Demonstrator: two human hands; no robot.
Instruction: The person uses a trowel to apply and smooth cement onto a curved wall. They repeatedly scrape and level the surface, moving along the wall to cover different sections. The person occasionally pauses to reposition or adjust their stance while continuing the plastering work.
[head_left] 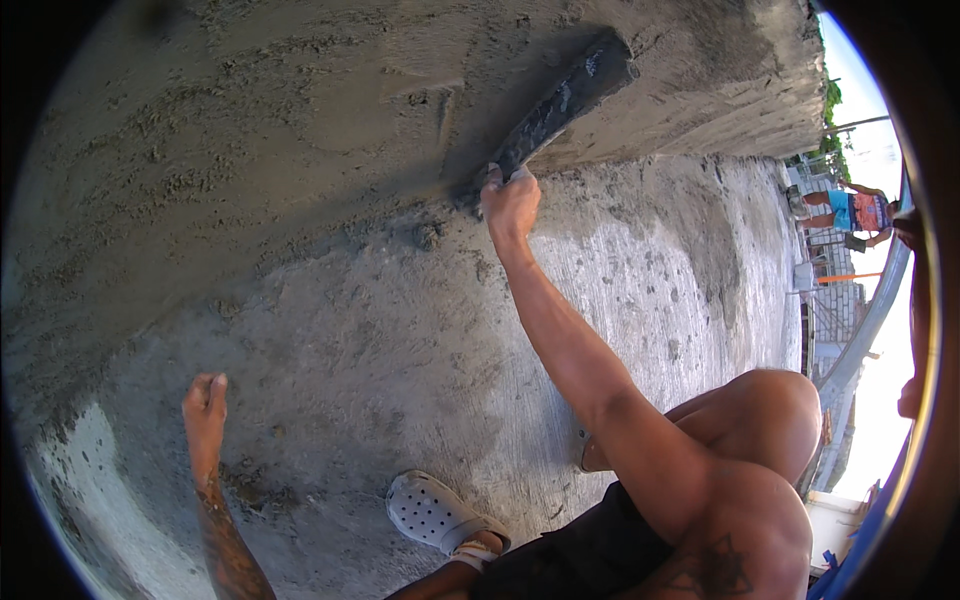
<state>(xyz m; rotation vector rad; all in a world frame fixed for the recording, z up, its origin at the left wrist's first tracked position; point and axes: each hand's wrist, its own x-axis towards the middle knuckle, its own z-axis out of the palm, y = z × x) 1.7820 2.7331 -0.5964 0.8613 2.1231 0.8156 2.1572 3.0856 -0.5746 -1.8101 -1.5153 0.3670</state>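
My right hand [511,205] grips the lower end of a long, dark, mortar-smeared plastering float [565,103]. The float slants up and to the right, lying along the wall [330,90], which is coated in wet grey mortar. Its far end is wider and reaches the drier-looking part of the wall. My left hand [205,405] is apart from the wall, over the concrete floor at the lower left. Its fingers are curled in, with the thumb against them, and nothing shows in it.
A grey clog [435,510] is on my foot on the rough concrete floor [350,380]. Mortar lumps [428,235] lie along the wall's foot. My bent knees fill the lower right. Farther off at the right, a person [855,211] in blue shorts stands near a block wall [838,308].
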